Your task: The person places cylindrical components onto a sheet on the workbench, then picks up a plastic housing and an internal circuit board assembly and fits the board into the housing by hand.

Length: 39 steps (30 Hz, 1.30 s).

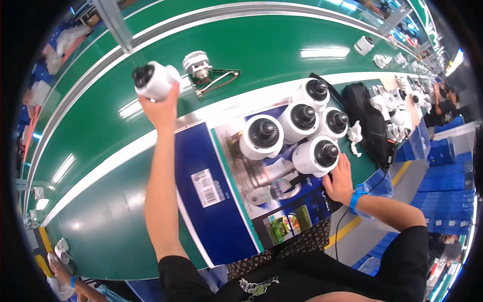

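My left hand (162, 108) is closed round a white dome camera (160, 83) with a black lens end, held over the green conveyor belt (266, 48). Just right of it on the belt sits a camera module (197, 65) with red and white wires. My right hand (341, 182) lies with fingers stretched out against the side of a white dome camera (314, 157). That camera belongs to a cluster of several, including another dome camera (261, 137) at the cluster's left. They stand on a flattened printed carton (271, 189), black domes facing up.
A black bag (363, 118) and crumpled white wrap (355, 137) lie right of the cluster. More camera parts (395, 108) crowd the bench beyond. A metal post (113, 25) rises at the belt's far rail. Blue crates (440, 186) stand at right. A co-worker's hand (60, 269) shows lower left.
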Each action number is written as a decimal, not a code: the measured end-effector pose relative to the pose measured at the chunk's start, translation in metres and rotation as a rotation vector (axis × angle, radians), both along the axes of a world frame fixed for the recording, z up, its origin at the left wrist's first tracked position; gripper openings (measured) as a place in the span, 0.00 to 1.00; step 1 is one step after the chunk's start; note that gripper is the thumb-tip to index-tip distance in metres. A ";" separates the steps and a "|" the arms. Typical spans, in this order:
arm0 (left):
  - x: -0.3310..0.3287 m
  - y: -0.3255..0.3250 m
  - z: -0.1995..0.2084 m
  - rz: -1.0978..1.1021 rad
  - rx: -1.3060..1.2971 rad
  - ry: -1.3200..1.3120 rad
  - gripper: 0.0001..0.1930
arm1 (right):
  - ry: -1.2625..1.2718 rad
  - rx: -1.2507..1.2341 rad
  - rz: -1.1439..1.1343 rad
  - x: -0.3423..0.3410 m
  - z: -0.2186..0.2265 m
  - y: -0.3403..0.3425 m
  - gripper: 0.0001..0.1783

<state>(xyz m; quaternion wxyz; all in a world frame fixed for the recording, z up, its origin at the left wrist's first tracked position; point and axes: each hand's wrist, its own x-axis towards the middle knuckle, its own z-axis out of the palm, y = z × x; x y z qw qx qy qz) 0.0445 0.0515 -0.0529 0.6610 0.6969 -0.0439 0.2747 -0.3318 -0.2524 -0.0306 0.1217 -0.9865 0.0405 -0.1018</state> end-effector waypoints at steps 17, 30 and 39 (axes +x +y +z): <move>-0.136 0.076 0.042 -1.253 0.547 0.421 0.69 | -0.015 -0.034 0.022 -0.001 -0.006 -0.011 0.29; 0.094 -0.030 0.035 0.151 0.704 0.795 0.56 | 0.049 0.053 0.017 -0.001 0.005 0.001 0.33; -0.012 0.055 0.077 -0.620 -0.254 0.648 0.20 | -0.011 0.003 0.013 -0.005 -0.004 -0.009 0.28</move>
